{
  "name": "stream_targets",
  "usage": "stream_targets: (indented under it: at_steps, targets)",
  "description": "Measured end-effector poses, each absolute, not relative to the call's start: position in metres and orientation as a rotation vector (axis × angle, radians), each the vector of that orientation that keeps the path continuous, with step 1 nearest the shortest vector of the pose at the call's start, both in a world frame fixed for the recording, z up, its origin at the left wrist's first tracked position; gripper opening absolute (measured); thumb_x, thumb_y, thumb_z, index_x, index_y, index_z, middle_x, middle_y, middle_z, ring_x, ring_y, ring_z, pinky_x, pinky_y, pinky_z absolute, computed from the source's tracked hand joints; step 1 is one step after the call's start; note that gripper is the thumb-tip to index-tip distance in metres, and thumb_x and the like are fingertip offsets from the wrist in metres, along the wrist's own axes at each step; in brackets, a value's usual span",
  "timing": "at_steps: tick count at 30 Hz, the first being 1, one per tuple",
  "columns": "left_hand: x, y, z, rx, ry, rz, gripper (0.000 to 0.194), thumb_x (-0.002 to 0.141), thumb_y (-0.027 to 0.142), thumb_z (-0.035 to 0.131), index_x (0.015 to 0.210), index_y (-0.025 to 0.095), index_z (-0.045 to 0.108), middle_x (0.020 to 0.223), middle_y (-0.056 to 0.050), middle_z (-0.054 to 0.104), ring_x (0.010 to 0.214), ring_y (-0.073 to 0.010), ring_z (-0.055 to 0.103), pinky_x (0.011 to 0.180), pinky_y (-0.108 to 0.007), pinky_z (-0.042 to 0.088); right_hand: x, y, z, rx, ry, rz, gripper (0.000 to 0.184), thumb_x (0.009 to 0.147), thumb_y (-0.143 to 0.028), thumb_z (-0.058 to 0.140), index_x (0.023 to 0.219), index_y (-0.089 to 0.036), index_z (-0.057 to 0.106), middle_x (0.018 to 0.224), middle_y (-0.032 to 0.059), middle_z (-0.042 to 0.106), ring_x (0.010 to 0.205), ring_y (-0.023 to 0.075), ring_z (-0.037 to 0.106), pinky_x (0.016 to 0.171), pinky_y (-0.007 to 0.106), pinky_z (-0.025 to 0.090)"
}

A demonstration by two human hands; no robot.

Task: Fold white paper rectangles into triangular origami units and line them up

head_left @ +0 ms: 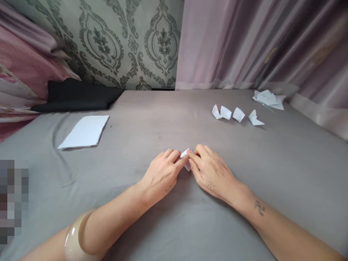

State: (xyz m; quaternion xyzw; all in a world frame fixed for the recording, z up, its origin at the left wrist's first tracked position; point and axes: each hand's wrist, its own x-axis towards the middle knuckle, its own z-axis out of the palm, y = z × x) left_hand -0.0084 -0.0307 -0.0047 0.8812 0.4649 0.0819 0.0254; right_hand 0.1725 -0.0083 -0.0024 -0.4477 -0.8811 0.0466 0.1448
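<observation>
A small folded piece of white paper (187, 166) lies on the grey sheet between my hands, mostly covered by fingers. My left hand (164, 170) presses on its left side, fingers bent. From the right, my right hand (210, 166) grips it, with thumb and fingertips near its upper edge. The fingertips of both hands nearly meet over the paper. Its exact folded shape is hidden.
Several folded white paper pieces (239, 115) stand at the back right. Behind them lies a heap of white paper (268, 98) with a thin greenish stick (268, 108). A white paper stack (86, 132) and black cloth (81, 95) are at left. Curtains (217, 43) hang behind.
</observation>
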Motion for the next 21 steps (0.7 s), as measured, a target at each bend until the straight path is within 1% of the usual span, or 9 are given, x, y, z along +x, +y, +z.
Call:
stream_targets:
  at_steps: [3,5,6,7,9,13,17,19,21]
  targets:
    - [-0.007,-0.029,-0.003,2.771,1.430,0.150,0.037,0.085,0.006,0.037,0.116,0.016,0.055,0.098,-0.010,0.056,0.086,-0.0225,0.051,0.076,-0.036,0.047,0.179,0.004,-0.007,-1.249,-2.428,0.356,0.031,0.097,-0.029,0.037,0.097,-0.021,0.067,0.088,0.0053,0.056,0.081,0.0167,0.054,0.071,0.029,0.044]
    - [-0.007,-0.028,-0.002,2.791,1.425,0.126,0.038,0.084,0.005,0.037,0.116,0.016,0.056,0.098,-0.010,0.057,0.086,-0.0230,0.051,0.075,-0.036,0.047,0.184,0.010,-0.009,-1.222,-2.373,0.526,0.029,0.096,-0.026,0.040,0.113,-0.023,0.063,0.093,0.0042,0.057,0.084,0.0152,0.057,0.074,0.028,0.046]
    - [-0.007,-0.027,-0.002,2.792,1.423,0.138,0.039,0.084,0.004,0.037,0.115,0.016,0.057,0.098,-0.010,0.057,0.086,-0.0226,0.051,0.075,-0.036,0.047,0.185,0.011,-0.010,-1.229,-2.361,0.562,0.031,0.095,-0.025,0.040,0.121,-0.025,0.058,0.099,0.0046,0.057,0.087,0.0153,0.057,0.076,0.028,0.046]
    - [-0.008,-0.026,-0.002,2.785,1.422,0.167,0.039,0.084,0.004,0.037,0.114,0.016,0.058,0.099,-0.010,0.057,0.086,-0.0221,0.051,0.076,-0.036,0.047,0.185,0.012,-0.010,-1.242,-2.365,0.577,0.035,0.095,-0.024,0.040,0.127,-0.026,0.053,0.105,0.0053,0.056,0.090,0.0158,0.058,0.078,0.029,0.047]
    - [-0.010,-0.024,-0.004,2.743,1.413,0.274,0.039,0.085,0.003,0.036,0.110,0.018,0.061,0.099,-0.009,0.058,0.085,-0.0206,0.052,0.077,-0.034,0.047,0.184,0.011,-0.010,-1.273,-2.422,0.551,0.039,0.095,-0.023,0.037,0.132,-0.028,0.048,0.116,0.0068,0.053,0.096,0.0177,0.057,0.080,0.032,0.047]
    - [-0.014,-0.020,-0.012,2.482,1.415,0.627,0.039,0.087,0.005,0.034,0.107,0.020,0.064,0.098,-0.008,0.060,0.086,-0.0182,0.055,0.076,-0.030,0.047,0.182,0.008,-0.007,-1.296,-2.498,0.532,0.034,0.096,-0.025,0.034,0.126,-0.028,0.049,0.121,0.0079,0.050,0.099,0.0197,0.056,0.079,0.034,0.047]
    - [-0.013,-0.018,-0.015,2.192,1.448,0.853,0.034,0.088,0.009,0.036,0.106,0.018,0.063,0.091,-0.008,0.062,0.085,-0.0176,0.059,0.073,-0.028,0.047,0.186,0.011,-0.007,-1.212,-2.419,0.649,0.023,0.092,-0.023,0.041,0.113,-0.022,0.052,0.116,0.0084,0.053,0.098,0.0181,0.056,0.085,0.034,0.045]
    - [-0.012,-0.017,-0.013,2.064,1.454,0.891,0.032,0.086,0.012,0.038,0.105,0.018,0.063,0.090,-0.008,0.063,0.084,-0.0179,0.060,0.074,-0.029,0.047,0.186,0.012,-0.007,-1.238,-2.295,0.762,0.016,0.090,-0.026,0.047,0.103,-0.022,0.054,0.104,0.0062,0.059,0.088,0.0168,0.058,0.079,0.032,0.046]
    - [-0.011,-0.016,-0.011,1.845,1.461,0.941,0.031,0.082,0.011,0.043,0.105,0.017,0.063,0.092,-0.007,0.065,0.084,-0.0176,0.060,0.075,-0.029,0.047,0.186,0.013,-0.007,-1.292,-2.066,0.962,0.012,0.087,-0.031,0.052,0.093,-0.021,0.055,0.087,0.0028,0.062,0.074,0.0148,0.059,0.068,0.029,0.047]
